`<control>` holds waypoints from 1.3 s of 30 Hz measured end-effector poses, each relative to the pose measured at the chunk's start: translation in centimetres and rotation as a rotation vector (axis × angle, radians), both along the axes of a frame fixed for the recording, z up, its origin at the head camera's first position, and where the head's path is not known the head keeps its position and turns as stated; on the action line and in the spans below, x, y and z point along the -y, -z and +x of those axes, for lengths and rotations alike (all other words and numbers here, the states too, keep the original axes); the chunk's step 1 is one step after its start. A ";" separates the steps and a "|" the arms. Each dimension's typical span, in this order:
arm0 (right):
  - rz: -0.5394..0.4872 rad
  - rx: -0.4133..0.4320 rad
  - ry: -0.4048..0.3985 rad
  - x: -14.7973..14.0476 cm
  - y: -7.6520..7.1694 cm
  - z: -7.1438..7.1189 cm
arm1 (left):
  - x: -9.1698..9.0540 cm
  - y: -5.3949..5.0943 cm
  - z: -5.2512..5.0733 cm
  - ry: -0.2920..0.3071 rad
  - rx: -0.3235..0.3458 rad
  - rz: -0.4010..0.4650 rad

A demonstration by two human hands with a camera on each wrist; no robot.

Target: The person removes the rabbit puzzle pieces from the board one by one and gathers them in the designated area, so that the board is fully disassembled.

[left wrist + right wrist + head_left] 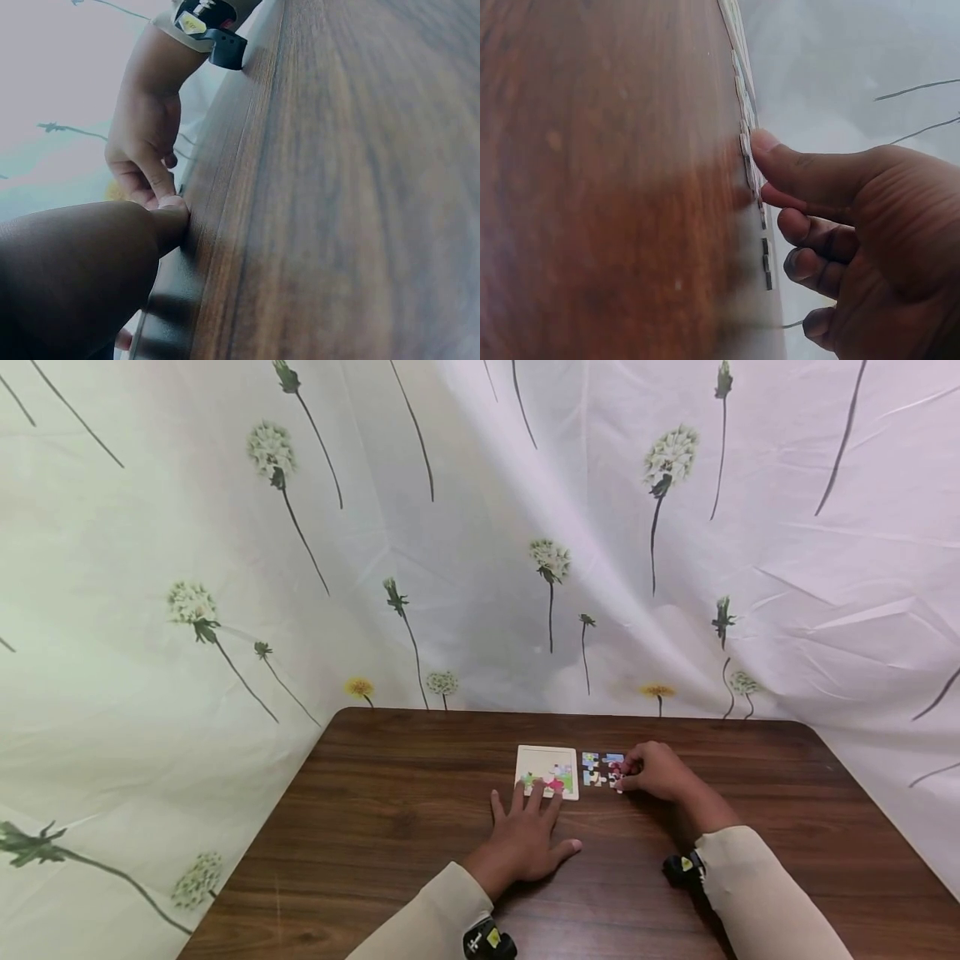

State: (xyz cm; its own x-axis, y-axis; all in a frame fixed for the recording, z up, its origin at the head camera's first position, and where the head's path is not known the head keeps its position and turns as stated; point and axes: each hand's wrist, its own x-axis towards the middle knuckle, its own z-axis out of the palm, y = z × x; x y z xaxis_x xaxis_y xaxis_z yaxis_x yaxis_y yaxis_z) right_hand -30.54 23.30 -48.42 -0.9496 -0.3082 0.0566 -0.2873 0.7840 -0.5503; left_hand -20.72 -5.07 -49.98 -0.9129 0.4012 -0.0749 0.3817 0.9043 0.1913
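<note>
Near the worktop's (390, 810) far edge, your right hand (662, 772), fingers bent, grip unclear, touches jigsaw pieces (592, 777) just right of the puzzle tray (540, 762) your left hand (525, 843), fingers spread, touches.

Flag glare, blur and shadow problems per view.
Head: bright sheen on the curtain, softer sheen on the table near the bottom edge, puzzle pieces too small for fine detail. Left wrist: left hand dark in the foreground, curtain washed out, wood grain soft at right. Right wrist: table smeared by blur, curtain hazy, right hand clearer.
</note>
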 end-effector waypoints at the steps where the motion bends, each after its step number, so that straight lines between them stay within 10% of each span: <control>1: -0.002 -0.004 -0.003 0.0 -0.1 0.0 | 0.0 0.0 0.0 0.000 -0.003 0.002; 39: -0.079 -0.060 -0.107 6.4 1.0 -1.9 | 0.1 0.4 -0.1 0.010 -0.007 0.004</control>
